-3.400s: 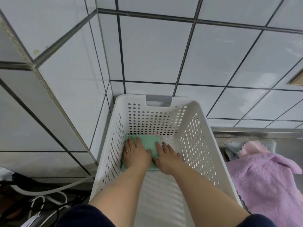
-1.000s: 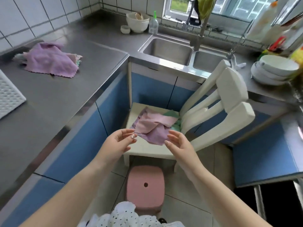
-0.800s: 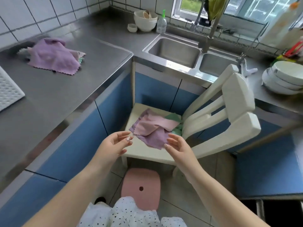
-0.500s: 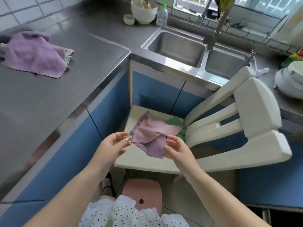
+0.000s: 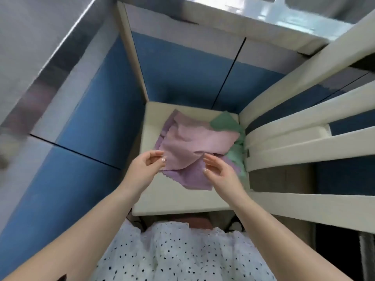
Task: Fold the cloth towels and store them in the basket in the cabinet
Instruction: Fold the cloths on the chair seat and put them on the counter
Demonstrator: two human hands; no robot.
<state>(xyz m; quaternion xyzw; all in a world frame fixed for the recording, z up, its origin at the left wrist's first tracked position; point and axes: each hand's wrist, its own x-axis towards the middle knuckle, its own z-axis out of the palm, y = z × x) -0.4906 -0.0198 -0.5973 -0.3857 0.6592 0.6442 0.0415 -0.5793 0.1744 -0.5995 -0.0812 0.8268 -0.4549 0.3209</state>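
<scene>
Blue cabinets [image 5: 97, 110] are filling the left and back, steel counter [image 5: 40, 33] running along above them. The white chair [image 5: 304, 159] is standing tucked against them, slatted back sweeping across the right. On its seat a heap of towels is lying loose and unfolded: the pink towel [image 5: 194, 142] is sitting on top, a purple towel [image 5: 194, 177] is spreading out beneath it toward the front edge, and a green towel [image 5: 223, 121] is peeking out at the back by the slats. Left hand [image 5: 145, 169] is reaching in, fingers curling loosely right at the pink towel's near corner, though whether it's pinching the cloth I cannot tell. Right hand [image 5: 220, 173] is hovering over the purple towel, fingers relaxed, grasping nothing.
</scene>
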